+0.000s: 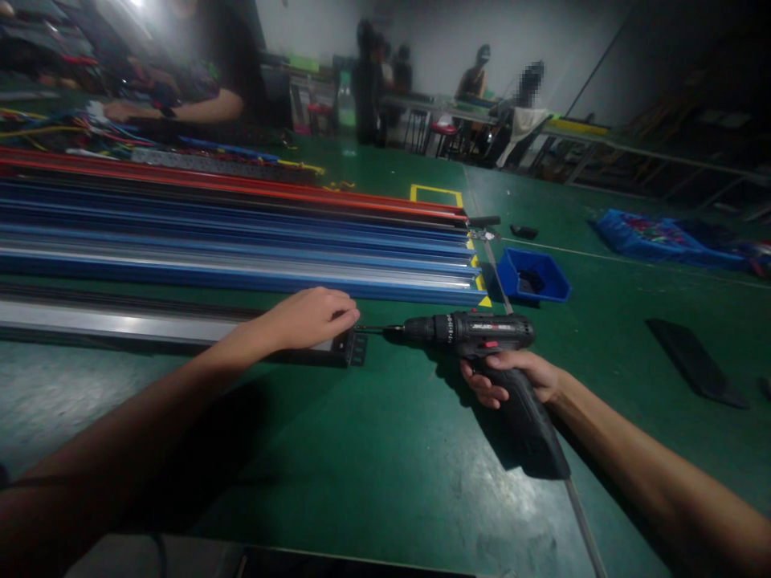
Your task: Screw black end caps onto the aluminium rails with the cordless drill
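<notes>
My right hand [511,373] is wrapped round the handle of a black cordless drill [491,329], with fingers at the trigger. The drill lies level and points left. Its long thin bit [373,328] reaches the end of a long black and silver metal profile [169,323]; whether the tip sits in a screw is too small to tell. Over that same end lies my left hand [313,317], its fingers curled down round the profile's far side, close to the bit. A small black slotted bracket [358,351] sticks out from the profile's end.
Beyond lie several blue profiles [241,241] and a red one [241,181]. A blue bin [533,274] with black parts stands right of them. A flat black piece [695,361] lies at right on the green table [385,474]. Across the table, a person [205,80] works beside coloured wires.
</notes>
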### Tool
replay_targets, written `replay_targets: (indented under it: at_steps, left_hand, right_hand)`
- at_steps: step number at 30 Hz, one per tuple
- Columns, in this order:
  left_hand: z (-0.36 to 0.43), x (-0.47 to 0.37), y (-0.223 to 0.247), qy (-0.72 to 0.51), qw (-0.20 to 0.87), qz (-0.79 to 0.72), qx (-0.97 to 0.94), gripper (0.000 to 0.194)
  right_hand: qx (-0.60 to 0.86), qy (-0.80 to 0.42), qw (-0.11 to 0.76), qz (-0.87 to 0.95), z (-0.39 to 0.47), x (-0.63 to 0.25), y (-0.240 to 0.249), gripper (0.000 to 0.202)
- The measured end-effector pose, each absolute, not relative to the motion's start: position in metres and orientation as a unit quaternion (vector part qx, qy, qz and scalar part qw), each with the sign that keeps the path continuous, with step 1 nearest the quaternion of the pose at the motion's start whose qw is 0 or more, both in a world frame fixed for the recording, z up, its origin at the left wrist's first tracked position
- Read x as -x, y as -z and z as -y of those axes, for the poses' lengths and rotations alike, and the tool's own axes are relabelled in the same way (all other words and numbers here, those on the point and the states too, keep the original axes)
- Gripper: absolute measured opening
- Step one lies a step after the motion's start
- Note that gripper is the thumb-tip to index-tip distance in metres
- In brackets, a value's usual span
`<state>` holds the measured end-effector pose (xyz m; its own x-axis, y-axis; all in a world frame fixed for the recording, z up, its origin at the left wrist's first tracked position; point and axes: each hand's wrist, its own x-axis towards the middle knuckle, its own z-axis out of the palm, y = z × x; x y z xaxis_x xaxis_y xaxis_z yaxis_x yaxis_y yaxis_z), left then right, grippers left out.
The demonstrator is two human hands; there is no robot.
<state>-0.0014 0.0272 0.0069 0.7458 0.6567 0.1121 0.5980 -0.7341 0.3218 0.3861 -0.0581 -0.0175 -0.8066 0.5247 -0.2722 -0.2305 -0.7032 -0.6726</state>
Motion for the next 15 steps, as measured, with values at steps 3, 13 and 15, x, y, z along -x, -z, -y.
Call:
replay_targets:
  at_steps: [3, 13, 15]
  left_hand:
    - [-0.0269, 0.0008, -0.0077, -0.112, 0.128, -0.338, -0.926, 0.044]
    - [-0.0272, 0.0013, -0.0053, -0.115, 0.119, -0.336, -0.927, 0.043]
    - [-0.0274, 0.0014, -0.0050, -0.116, 0.120, -0.336, -0.927, 0.043]
  right_hand:
    - [0.230, -0.894, 0.214, 0.319, 0.0586, -0.3857, 0.0177, 0.030]
    - [0.217, -0.902, 0.214, 0.304, 0.0588, -0.3856, 0.0194, 0.029]
    - [0.218, -0.904, 0.213, 0.301, 0.0590, -0.3853, 0.0185, 0.029]
